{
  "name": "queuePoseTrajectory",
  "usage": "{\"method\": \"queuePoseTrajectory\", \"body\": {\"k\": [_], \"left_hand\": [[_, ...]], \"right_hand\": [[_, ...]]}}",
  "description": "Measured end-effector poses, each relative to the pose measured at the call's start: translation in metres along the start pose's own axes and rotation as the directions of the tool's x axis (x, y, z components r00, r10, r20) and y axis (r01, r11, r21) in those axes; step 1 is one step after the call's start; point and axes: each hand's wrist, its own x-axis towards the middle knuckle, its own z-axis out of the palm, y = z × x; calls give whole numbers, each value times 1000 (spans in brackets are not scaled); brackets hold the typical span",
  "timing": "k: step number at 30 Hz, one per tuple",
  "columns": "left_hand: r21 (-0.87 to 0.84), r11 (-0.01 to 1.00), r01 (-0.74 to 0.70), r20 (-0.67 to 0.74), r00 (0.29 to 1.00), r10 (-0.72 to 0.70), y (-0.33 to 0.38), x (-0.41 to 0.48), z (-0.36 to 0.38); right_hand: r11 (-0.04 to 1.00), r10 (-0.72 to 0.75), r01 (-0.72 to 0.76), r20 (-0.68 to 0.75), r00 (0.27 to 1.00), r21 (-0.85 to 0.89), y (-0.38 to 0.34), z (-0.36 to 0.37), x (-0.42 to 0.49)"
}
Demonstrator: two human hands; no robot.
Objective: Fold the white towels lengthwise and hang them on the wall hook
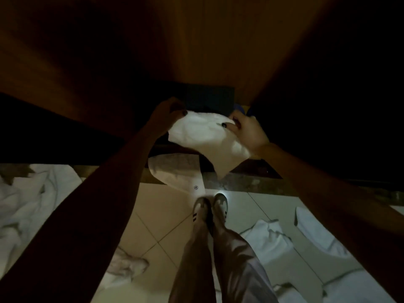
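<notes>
I hold a white towel [205, 138] up in front of me, close to a dark wooden wall. My left hand [166, 112] grips its upper left corner. My right hand [247, 130] pinches the upper right edge, thumb on the cloth. The towel hangs down in a folded point towards the floor. A second white towel [175, 173] with a small dark logo hangs below it. No wall hook can be made out in the dim light.
Crumpled white towels lie on the tiled floor at the left [28, 204], bottom middle [124, 270] and right [284, 248]. My shoes [209, 206] stand on the tiles near a dark marble threshold [251, 182]. Dark wooden panels [196, 40] rise ahead.
</notes>
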Motion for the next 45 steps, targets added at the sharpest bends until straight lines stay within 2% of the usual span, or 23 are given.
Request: {"method": "queuePoseTrajectory", "body": {"k": [3,8,14,16,19,22,27,29,31,34,36,39,43,45], "left_hand": [[-25,999,-29,32,999,29,35,-29,-27],[22,999,-47,135,990,43,76,-78,-53],[123,972,-198,253,954,163,108,-148,-79],[139,962,-234,193,960,205,114,-174,-85],[-14,969,-246,10,969,246,125,-215,-94],[-166,966,-201,-40,980,197,139,-261,-103],[-216,938,-271,-157,958,241,164,-339,-120],[-181,932,-314,-202,939,277,170,-362,-127],[-78,933,-352,-273,907,320,175,-381,-133],[111,915,-389,-389,830,400,194,-407,-137],[117,887,-447,-408,793,453,211,-419,-141],[8,857,-516,-368,795,482,235,-432,-154],[-126,823,-554,-277,816,507,251,-446,-174],[-149,793,-591,-242,799,550,255,-450,-181]], "right_hand": [[999,36,-36,42,998,-14,-18,-32,-32],[988,136,-136,-2,991,-68,-29,-72,-84],[991,65,-67,-20,998,-112,-47,-110,-158],[989,50,-54,-32,998,-138,-57,-121,-182],[986,28,-36,-51,998,-161,-76,-135,-224],[991,13,-26,-92,996,-133,-97,-148,-274],[997,3,-15,-160,987,-72,-138,-179,-362],[999,5,-11,-194,981,-31,-154,-185,-387],[998,25,-11,-253,967,56,-171,-188,-406],[933,63,48,-293,954,356,-205,-190,-431],[830,21,127,-259,966,542,-231,-194,-442],[743,-42,176,-217,975,646,-276,-204,-451],[777,-181,185,-69,981,601,-326,-216,-455],[845,-193,226,-118,974,485,-346,-216,-454]]}}
